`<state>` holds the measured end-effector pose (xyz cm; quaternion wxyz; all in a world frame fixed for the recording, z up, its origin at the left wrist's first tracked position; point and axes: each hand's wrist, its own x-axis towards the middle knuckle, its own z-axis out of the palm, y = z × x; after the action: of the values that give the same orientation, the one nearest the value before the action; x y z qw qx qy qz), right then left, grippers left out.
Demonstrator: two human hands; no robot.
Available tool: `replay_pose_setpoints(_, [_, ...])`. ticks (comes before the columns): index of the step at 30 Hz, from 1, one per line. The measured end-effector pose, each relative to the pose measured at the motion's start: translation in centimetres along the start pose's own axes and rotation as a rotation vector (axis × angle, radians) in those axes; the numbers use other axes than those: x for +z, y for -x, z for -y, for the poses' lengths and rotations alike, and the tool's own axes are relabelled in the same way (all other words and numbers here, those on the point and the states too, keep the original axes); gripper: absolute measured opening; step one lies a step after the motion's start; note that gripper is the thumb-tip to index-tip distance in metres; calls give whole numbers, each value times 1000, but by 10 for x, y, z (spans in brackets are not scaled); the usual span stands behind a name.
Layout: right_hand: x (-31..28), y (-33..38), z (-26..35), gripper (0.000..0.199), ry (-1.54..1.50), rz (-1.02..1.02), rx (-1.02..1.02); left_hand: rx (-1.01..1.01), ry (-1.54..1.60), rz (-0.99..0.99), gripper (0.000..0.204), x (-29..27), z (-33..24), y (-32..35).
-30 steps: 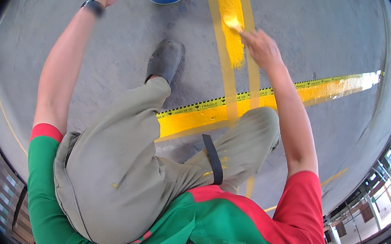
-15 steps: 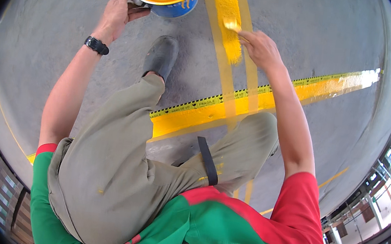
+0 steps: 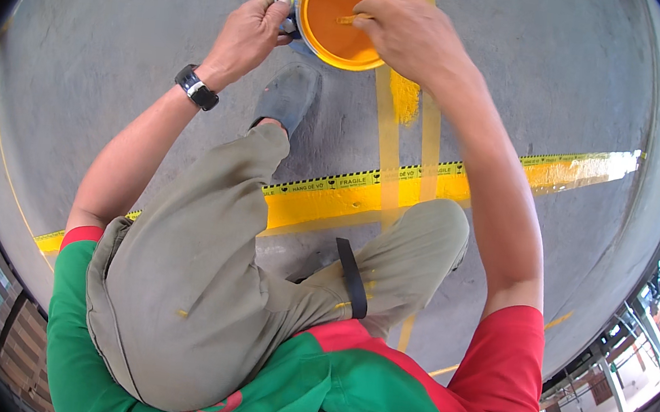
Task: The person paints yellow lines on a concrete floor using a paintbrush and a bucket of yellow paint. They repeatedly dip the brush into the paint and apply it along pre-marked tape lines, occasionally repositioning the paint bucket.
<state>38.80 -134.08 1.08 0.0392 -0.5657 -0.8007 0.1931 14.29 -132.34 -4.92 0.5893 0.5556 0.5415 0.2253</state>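
Observation:
My left hand (image 3: 254, 33) grips the side of a paint can (image 3: 351, 65), its fingers wrapped at the outer wall by the wire handle. The can is tilted toward me and holds yellow-orange paint (image 3: 329, 37). Over its mouth, my right hand (image 3: 414, 38) is closed on a paintbrush (image 3: 354, 20); only a short piece shows, and its bristles cannot be made out. Below and to the right of the can lies a yellow painted stripe (image 3: 404, 96) with a ragged near end, between two strips of masking tape (image 3: 432, 136).
A wide glossy yellow band (image 3: 309, 210) crosses the grey concrete floor (image 3: 165, 8), edged with yellow-and-black printed tape (image 3: 353, 183). My grey shoe (image 3: 290, 92) stands just below the can. My bent knee (image 3: 438, 222) is close to the yellow band.
My right hand has brought the brush from the painted stripe leftward to the can's mouth. The can, in my left hand, has moved right and nearer and tilts more toward me.

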Motion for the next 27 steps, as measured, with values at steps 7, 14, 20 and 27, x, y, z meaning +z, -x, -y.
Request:
replay_pose_setpoints(7, [35, -13, -7, 28, 23, 137, 53, 17, -127, 10, 38, 8, 0, 4])
replay_pose_setpoints(14, [0, 75, -28, 27, -717, -387, 381, 49, -64, 34, 34, 10, -9, 10])
replay_pose_setpoints(20, [51, 121, -37, 17, -1814, -618, 955, 52, 30, 37, 32, 23, -19, 13])
replay_pose_setpoints(27, [92, 137, -32, 22, -2340, -598, 807, 5, 51, 49, 32, 31, -17, 13])
